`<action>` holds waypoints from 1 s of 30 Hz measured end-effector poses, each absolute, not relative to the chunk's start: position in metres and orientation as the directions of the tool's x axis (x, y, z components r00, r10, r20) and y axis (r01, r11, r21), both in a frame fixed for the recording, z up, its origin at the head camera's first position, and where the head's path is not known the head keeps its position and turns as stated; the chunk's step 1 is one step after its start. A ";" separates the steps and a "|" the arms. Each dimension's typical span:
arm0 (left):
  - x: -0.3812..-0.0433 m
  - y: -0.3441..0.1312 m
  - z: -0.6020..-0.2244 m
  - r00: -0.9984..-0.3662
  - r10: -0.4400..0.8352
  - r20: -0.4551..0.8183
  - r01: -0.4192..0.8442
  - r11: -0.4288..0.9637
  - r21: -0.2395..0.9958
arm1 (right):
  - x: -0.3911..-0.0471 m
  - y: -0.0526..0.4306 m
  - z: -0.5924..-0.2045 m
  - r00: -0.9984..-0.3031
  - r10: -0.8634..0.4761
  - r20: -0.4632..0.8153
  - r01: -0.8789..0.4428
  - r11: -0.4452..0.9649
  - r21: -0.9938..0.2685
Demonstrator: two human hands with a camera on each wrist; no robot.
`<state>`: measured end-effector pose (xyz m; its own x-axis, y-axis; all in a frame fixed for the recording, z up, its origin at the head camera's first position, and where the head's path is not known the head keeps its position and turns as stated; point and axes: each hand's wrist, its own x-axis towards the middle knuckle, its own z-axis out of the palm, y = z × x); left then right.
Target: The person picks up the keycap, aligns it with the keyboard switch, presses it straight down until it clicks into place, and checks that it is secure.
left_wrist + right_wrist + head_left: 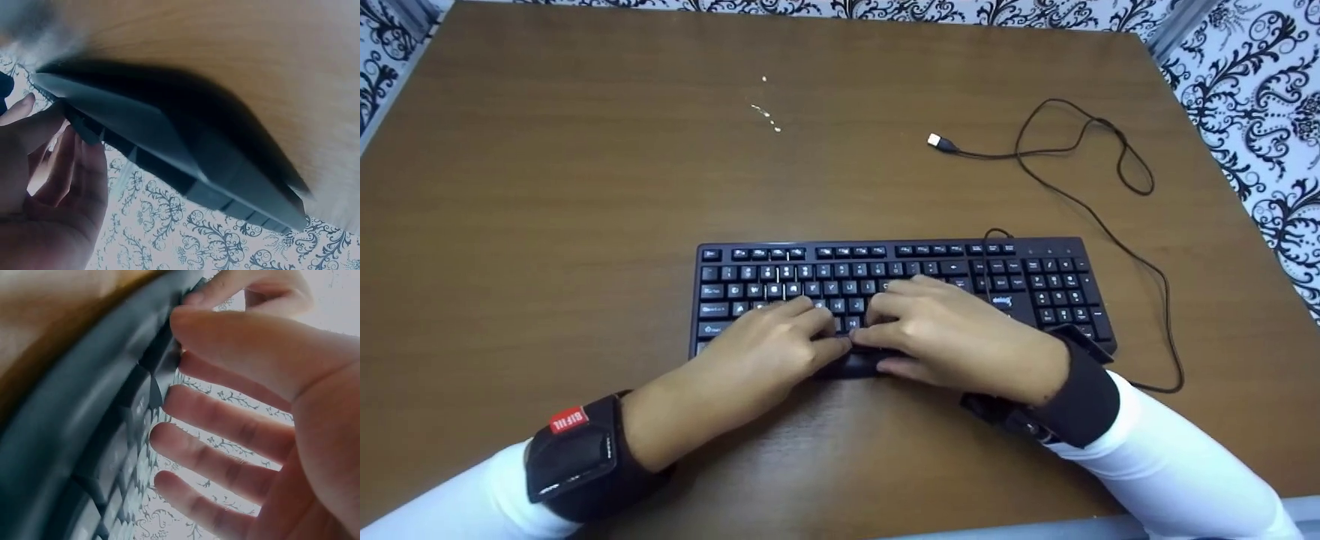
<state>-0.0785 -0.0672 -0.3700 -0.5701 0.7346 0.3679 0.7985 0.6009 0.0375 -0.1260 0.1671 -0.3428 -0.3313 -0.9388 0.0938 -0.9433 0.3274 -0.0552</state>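
A black keyboard point(840, 272) lies on the brown table, its front edge toward me. My left hand point(780, 341) rests over its left-middle keys, thumb near the space bar. Over the right-middle keys is my right hand point(952, 341), fingers loosely bent, its thumb by the front edge. The two hands almost meet at the middle. In the right wrist view, the fingertips of my right hand point(219, 444) lie at the keys of the keyboard point(73, 399), spread and gripping nothing. From the left wrist, my left hand point(62, 185) shows bent fingers at the keyboard's edge point(140, 124).
A black cable point(1099, 217) loops over the right of the table point(585, 187) to a USB plug point(941, 142). Small pale specks point(765, 114) lie toward the back. Black bands point(592, 457) wrap both wrists. Patterned black-and-white covering point(1260, 112) surrounds the table.
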 end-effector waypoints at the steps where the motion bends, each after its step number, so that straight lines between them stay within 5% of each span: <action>1: -0.079 -0.067 -0.370 -0.578 0.724 0.376 0.795 0.604 0.060 | -0.126 0.167 -0.344 -0.331 -0.938 0.104 -0.943 0.327 -0.058; 13: -0.079 -0.088 -0.368 -0.642 0.668 0.377 0.752 0.645 0.139 | -0.129 0.160 -0.350 -0.341 -0.930 0.137 -0.940 0.338 -0.048; 22: -0.079 -0.090 -0.367 -0.692 0.631 0.350 0.722 0.616 0.316 | -0.129 0.159 -0.354 -0.339 -0.925 0.174 -0.940 0.338 -0.036; 30: -0.078 -0.090 -0.370 -0.656 0.660 0.366 0.754 0.589 0.291 | -0.127 0.159 -0.353 -0.323 -0.930 0.175 -0.946 0.319 -0.051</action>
<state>-0.0783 -0.0900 -0.3700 -0.6562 0.6597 0.3663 0.7542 0.5889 0.2905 -0.1275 0.1590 -0.3532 -0.3228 -0.9302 0.1747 -0.9464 0.3188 -0.0513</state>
